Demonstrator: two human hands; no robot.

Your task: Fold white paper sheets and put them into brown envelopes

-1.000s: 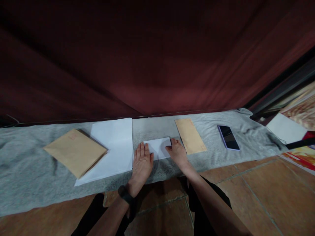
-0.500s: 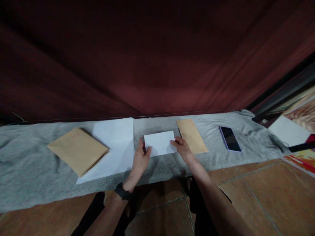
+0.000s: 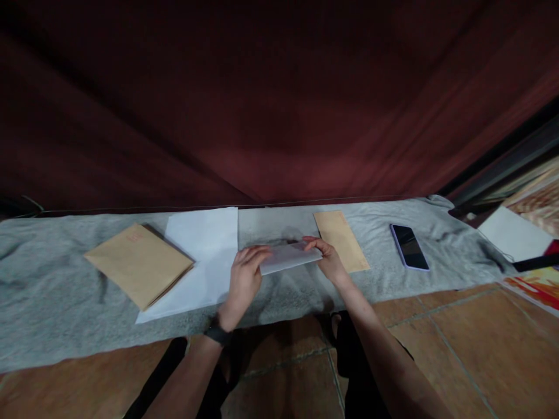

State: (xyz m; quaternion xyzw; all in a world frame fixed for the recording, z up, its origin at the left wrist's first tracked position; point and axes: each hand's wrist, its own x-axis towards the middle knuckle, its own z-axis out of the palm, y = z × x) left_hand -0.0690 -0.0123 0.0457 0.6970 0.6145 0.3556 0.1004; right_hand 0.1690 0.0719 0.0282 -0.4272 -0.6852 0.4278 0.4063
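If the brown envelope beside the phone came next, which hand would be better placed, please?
Probably the right hand: it holds the white paper at the end nearest that envelope, while the left hand is farther off.

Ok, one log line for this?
left hand: holds white paper by left end | right hand: holds white paper by right end | rightward: brown envelope, phone

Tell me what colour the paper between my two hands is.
The paper is white, looking greyish where it is shaded; it shows in the head view.
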